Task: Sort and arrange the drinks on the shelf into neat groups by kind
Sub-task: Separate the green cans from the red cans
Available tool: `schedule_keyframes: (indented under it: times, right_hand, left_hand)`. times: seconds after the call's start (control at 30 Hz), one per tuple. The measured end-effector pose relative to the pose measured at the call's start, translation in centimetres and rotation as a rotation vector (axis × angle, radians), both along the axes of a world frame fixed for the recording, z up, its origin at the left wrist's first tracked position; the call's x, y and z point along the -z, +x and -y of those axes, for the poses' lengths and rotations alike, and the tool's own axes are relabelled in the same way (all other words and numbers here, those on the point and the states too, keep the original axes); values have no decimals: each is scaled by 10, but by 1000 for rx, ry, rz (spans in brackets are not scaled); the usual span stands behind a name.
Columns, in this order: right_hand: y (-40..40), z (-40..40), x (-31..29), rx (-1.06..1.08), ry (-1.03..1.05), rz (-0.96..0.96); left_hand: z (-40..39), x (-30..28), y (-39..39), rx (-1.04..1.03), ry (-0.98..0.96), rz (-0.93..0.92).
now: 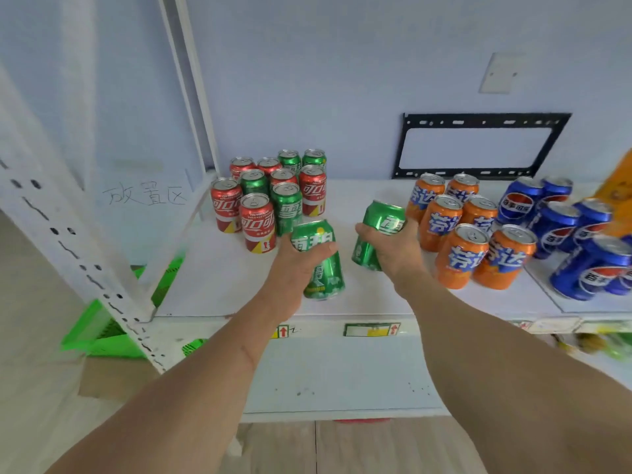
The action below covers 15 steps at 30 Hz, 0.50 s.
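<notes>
My left hand (297,268) grips a green can (321,268) over the middle of the white shelf (219,282). My right hand (393,251) grips a second green can (379,220), tilted, just right of the first. At the back left stands a mixed cluster of red cans (257,222) and green cans (286,208). Right of my hands several orange cans (461,256) stand together. Several blue cans (588,268) fill the far right.
A white perforated shelf post (78,254) slants across the left. A green plastic basket (113,333) sits below it. A black bracket frame (478,145) hangs on the wall behind. An orange pack (619,186) shows at the right edge. Price tags (372,329) line the shelf front.
</notes>
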State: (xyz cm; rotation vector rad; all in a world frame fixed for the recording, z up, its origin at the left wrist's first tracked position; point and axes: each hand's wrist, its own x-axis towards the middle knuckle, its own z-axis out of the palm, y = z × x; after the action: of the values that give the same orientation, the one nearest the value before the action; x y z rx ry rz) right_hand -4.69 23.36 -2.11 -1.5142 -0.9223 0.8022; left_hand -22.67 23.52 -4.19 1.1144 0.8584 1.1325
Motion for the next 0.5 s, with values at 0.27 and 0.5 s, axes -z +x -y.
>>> schedule_keyframes:
  times: [0.27,0.5]
  right_hand:
    - [0,36,11,-7,22,36]
    - [3,29,40,-12,24,80]
  left_hand:
    - [29,-10,-2,9,-18,-28]
    - [29,3,-4,-62,-48,-106]
